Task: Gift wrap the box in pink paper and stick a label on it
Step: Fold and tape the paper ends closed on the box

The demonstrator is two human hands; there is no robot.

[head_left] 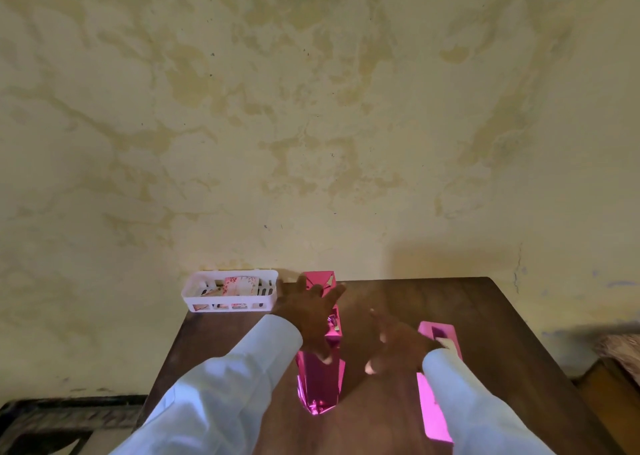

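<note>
Your left hand (308, 316) and right hand (398, 344) are spread open, gripping nothing — the left above the pink-wrapped box (320, 385) lying mid-way along the table (502, 344), the right just beside it — pink paper strip (433, 413) under your right sleeve, white basket (230, 304) at the far corner

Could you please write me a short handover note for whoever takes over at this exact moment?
Left hand: open, fingers spread over the wrapped box; contact unclear.
Right hand: open, holding nothing, above the table between the box and the spare pink paper.
White basket: far left corner, holds patterned cards, possibly labels.
Done: box looks fully wrapped in shiny pink.
Left: no label visible on it; take one and stick it on.
</note>
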